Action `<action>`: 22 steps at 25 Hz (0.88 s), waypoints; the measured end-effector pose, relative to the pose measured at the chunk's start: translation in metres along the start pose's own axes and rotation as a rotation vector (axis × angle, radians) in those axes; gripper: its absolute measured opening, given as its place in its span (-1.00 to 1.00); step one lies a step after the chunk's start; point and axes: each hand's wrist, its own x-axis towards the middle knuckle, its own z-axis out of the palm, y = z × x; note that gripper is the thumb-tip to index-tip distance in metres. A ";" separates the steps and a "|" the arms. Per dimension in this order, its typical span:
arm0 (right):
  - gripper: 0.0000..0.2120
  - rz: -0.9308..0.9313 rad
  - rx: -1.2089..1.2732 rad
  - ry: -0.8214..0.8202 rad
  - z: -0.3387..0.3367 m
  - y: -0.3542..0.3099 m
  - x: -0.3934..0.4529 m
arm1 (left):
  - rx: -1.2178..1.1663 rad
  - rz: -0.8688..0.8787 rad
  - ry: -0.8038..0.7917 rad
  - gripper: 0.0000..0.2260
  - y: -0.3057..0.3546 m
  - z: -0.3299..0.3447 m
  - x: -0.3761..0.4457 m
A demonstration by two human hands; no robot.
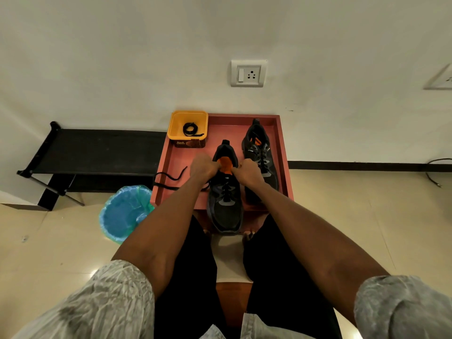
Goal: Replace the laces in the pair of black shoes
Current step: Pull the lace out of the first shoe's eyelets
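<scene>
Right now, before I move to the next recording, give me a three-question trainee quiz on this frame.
1. True or false: the yellow tub on the red tray holds a coiled black lace.
2. Which shoe are both hands at: near shoe or far shoe?
3. What colour is the lined bin on the floor?

Key: 1 true; 2 near shoe, left hand and right hand at its tongue; 3 blue.

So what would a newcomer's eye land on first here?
Both hands, left hand and right hand, grip the top of the near shoe on the pink tray, by its orange tongue. Behind, a yellow tub holds a coiled lace; a blue bin stands left.
</scene>
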 end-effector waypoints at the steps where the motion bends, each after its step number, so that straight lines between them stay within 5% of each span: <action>1: -0.60 0.003 0.018 -0.006 0.000 0.003 0.002 | -0.038 0.013 -0.022 -0.69 -0.005 -0.001 0.004; 9: -0.70 0.010 0.076 -0.002 -0.003 0.015 0.003 | -0.101 0.057 -0.212 -0.77 -0.042 -0.024 -0.009; 14: -0.76 -0.061 -0.021 -0.018 0.003 0.006 -0.003 | -0.035 0.235 -0.023 -0.84 -0.056 -0.051 -0.030; 17: -0.93 -0.148 -0.089 0.014 0.007 -0.002 -0.010 | 0.073 0.263 -0.197 -0.95 -0.056 -0.064 -0.040; 20: -0.72 -0.205 -0.274 -0.066 0.012 -0.008 -0.007 | 0.294 0.249 -0.431 -0.75 -0.059 -0.069 -0.042; 22: -0.71 -0.187 -0.392 -0.126 0.019 -0.007 -0.001 | 0.402 0.252 -0.363 -0.56 -0.055 -0.069 -0.043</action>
